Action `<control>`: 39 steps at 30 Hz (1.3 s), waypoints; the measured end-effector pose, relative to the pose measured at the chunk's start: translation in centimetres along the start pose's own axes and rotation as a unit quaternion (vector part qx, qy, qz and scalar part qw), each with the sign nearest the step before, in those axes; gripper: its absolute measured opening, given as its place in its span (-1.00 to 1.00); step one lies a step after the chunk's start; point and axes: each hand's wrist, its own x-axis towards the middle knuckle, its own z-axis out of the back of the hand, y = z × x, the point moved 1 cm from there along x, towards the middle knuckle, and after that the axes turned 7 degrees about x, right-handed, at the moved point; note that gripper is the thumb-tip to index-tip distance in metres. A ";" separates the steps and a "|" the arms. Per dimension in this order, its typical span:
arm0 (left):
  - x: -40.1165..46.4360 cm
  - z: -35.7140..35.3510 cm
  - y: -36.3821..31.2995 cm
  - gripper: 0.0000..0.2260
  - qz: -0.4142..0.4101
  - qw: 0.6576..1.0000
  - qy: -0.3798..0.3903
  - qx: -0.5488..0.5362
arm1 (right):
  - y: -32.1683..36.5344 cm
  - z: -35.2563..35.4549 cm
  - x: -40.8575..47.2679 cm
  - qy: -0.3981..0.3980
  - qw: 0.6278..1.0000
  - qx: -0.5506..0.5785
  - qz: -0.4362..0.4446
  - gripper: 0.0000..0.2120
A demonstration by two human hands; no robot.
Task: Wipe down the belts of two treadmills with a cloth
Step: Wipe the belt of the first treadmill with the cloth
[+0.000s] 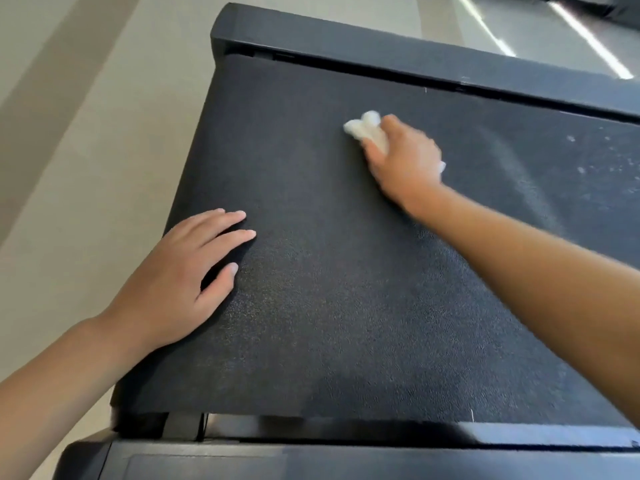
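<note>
On the dark belt (346, 271), seen from the head camera, the right hand (405, 161) bunches a white cloth (367, 129) under curled fingers (375, 147) and presses it down near the far side rail (415, 57), probably to scrub with some weight. The left hand (180, 282) lies flat by the belt's end, fingers straight and holding nothing, likely bracing the lean. Pale specks (588, 161) show to the right, apparently unwiped.

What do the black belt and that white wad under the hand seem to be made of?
Black treadmill belt: probably rubber or PVC, matte, with a fine pebbled grain. White crumpled cloth: soft and fluffy-looking, maybe cotton or tissue; blur leaves that open.
</note>
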 end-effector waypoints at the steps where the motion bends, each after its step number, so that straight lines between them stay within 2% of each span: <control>1: 0.0 0.2 0.5 -0.58 0.012 1.000 -0.004 -0.003 | 2.8 -0.6 -1.7 0.024 0.998 0.020 0.045 -0.64; 3: -0.4 0.6 1.9 -0.57 0.039 0.999 -0.011 -0.002 | 8.4 -1.9 -7.1 0.095 0.980 0.074 0.160 -0.71; 6: -2.0 1.7 4.4 -0.60 0.120 0.992 -0.031 -0.030 | 14.8 -2.2 -16.2 0.170 0.914 0.150 0.336 -0.76; 8: -3.8 2.5 5.7 -0.62 0.181 0.981 -0.043 -0.056 | 16.4 -2.2 -19.6 0.240 0.858 0.188 0.414 -0.78; 10: -5.4 2.7 6.1 -0.63 0.184 0.980 -0.035 -0.069 | 16.1 -2.3 -19.2 0.261 0.828 0.184 0.460 -0.78; 11: -6.2 2.6 6.1 -0.63 0.180 0.980 -0.032 -0.082 | 15.9 -2.5 -17.7 0.246 0.833 0.163 0.467 -0.77; 13: -7.2 2.4 5.9 -0.62 0.190 0.975 -0.034 -0.113 | 15.6 -3.5 -12.4 0.175 0.890 0.126 0.403 -0.74; 15: -7.5 2.3 5.3 -0.62 0.200 0.970 -0.035 -0.135 | 14.8 -4.8 -4.9 0.108 0.952 0.089 0.271 -0.69; 17: -7.4 2.3 4.9 -0.62 0.196 0.969 -0.038 -0.146 | 13.7 -5.7 1.6 0.061 0.989 0.045 0.130 -0.66; 19: -7.0 2.3 5.2 -0.61 0.200 0.967 -0.045 -0.151 | 13.9 -6.3 3.9 0.044 0.996 0.025 0.077 -0.68; 22: -6.3 2.6 6.1 -0.61 0.222 0.962 -0.058 -0.148 | 16.4 -6.6 -0.9 0.094 0.985 0.047 0.138 -0.71; 24: -5.7 2.7 6.6 -0.64 0.229 0.960 -0.076 -0.145 | 17.6 -5.7 -7.1 0.121 0.959 0.088 0.239 -0.73; 25: -5.4 2.7 6.7 -0.64 0.226 0.960 -0.081 -0.147 | 17.8 -4.8 -10.5 0.152 0.934 0.120 0.299 -0.77; 27: -4.8 2.4 6.6 -0.61 0.217 0.961 -0.079 -0.154 | 17.5 -3.1 -16.2 0.234 0.856 0.155 0.433 -0.77; 29: -4.2 2.2 6.0 -0.61 0.201 0.965 -0.075 -0.151 | 16.3 -2.8 -17.8 0.281 0.804 0.165 0.497 -0.72; 30: -4.0 2.1 5.7 -0.61 0.193 0.968 -0.071 -0.144 | 15.9 -3.0 -16.8 0.277 0.804 0.155 0.503 -0.70; 31: -3.8 2.1 5.4 -0.60 0.186 0.971 -0.066 -0.134 | 15.6 -3.2 -15.0 0.257 0.822 0.141 0.488 -0.70; 32: -3.5 2.0 5.1 -0.60 0.182 0.973 -0.060 -0.125 | 15.2 -3.6 -12.6 0.216 0.857 0.133 0.449 -0.70; 34: -3.2 2.0 4.5 -0.58 0.183 0.976 -0.052 -0.105 | 12.9 -4.3 -5.9 0.135 0.934 0.105 0.313 -0.69; 36: -2.9 2.0 3.5 -0.58 0.177 0.980 -0.038 -0.086 | 8.9 -4.0 0.5 0.089 0.983 0.048 0.152 -0.65; 37: -2.7 2.0 3.0 -0.59 0.168 0.982 -0.032 -0.076 | 7.2 -3.6 2.4 0.073 0.992 0.024 0.097 -0.64; 39: -2.1 1.7 1.9 -0.60 0.137 0.989 -0.023 -0.048 | 5.8 -2.9 2.7 0.070 0.993 -0.010 0.096 -0.67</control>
